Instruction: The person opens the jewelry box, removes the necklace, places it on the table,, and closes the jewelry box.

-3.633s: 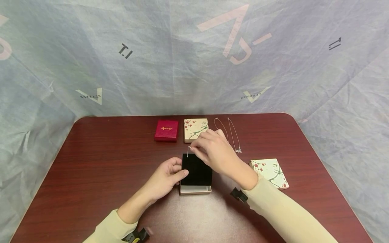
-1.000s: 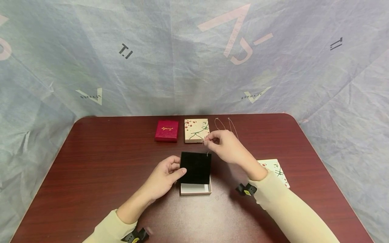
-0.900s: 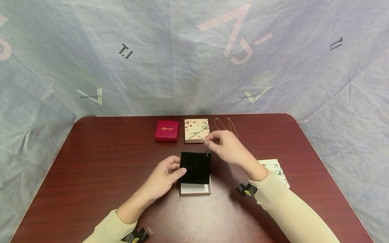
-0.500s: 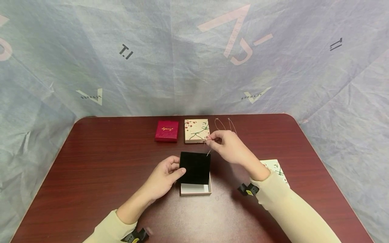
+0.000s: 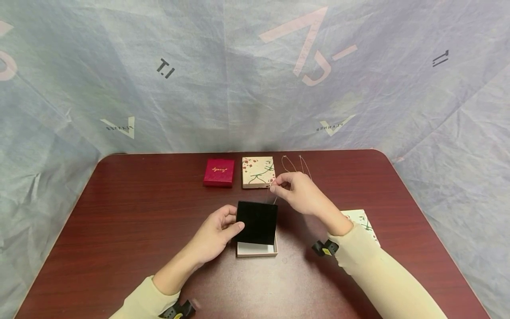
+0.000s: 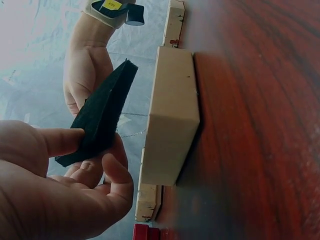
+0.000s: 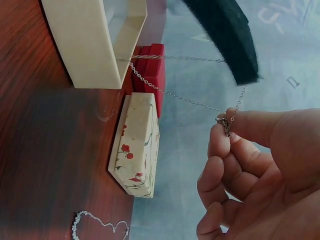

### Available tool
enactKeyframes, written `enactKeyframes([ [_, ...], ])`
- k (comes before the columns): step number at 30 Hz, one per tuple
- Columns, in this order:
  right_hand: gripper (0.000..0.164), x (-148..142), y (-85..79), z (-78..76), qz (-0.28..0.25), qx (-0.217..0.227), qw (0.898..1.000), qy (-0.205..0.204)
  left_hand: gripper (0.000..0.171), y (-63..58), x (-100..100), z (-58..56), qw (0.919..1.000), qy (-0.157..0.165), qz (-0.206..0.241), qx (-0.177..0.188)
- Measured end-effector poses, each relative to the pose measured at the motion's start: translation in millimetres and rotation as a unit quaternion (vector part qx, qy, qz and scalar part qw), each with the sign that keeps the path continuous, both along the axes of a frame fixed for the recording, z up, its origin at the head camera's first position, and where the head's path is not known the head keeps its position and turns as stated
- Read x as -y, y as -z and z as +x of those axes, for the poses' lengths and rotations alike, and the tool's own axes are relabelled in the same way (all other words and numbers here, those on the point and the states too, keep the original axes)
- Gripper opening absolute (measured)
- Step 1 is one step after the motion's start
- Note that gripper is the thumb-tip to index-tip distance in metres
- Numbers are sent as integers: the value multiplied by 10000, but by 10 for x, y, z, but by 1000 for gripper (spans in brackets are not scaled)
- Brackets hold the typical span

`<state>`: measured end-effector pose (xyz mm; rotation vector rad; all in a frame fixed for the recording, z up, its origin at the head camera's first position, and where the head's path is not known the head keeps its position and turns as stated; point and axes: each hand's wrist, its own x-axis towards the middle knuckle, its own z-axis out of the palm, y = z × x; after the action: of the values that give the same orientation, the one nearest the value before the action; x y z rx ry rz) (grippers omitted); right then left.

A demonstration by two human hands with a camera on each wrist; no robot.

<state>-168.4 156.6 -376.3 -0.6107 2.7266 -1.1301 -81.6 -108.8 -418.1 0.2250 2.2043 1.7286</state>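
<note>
My left hand (image 5: 217,230) holds a black velvety jewellery pad (image 5: 256,221) by its left edge, thumb on top and fingers beneath. The pad is tilted above an open cream box base (image 5: 256,254), whose white inside shows at the near end. Between thumb and index fingertip, my right hand (image 5: 299,190) pinches the clasp end of a thin silver necklace (image 7: 165,92), just beyond the pad's far right corner. In the right wrist view one strand runs up to the pad's corner, and others stretch toward the box base. The pad's underside is hidden in the head view.
At the back stand a red box (image 5: 218,173) with gold lettering and a cream floral box (image 5: 257,170). Two more necklaces (image 5: 287,163) lie right of them, partly behind my right hand. A floral lid (image 5: 360,219) lies under my right forearm.
My right hand has gone from the pad's far left corner to its far right corner with the chain. Lately it has shifted slightly right, and the pad has dipped a little nearer.
</note>
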Motion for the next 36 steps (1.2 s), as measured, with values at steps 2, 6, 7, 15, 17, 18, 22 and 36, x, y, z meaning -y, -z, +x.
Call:
enactKeyframes([
  [2,11,1,10,-11,21,-19,10000,-13,31,-6,2,1,10000,21,9,-5],
  [6,13,2,28,-33,63,-33,10000,-21,33,-20,5,7,10000,70,21,-29],
  [7,14,2,34,-40,76,-40,10000,-30,33,-21,5,9,10000,70,18,-27],
  [15,14,10,91,-90,116,-43,9999,-31,28,-13,-2,3,9999,126,115,-21],
  [17,14,10,103,-99,127,-43,9999,-11,27,-19,-3,5,9998,131,114,-25],
  [18,14,9,107,-103,138,-42,9999,-6,28,-23,-1,6,9998,144,116,-32],
  [22,14,1,121,-113,215,-9,9998,-5,29,-37,0,8,9999,114,92,-24],
  [36,10,-62,-52,-80,259,-88,9992,-300,27,-21,7,-3,9998,-26,187,-23],
])
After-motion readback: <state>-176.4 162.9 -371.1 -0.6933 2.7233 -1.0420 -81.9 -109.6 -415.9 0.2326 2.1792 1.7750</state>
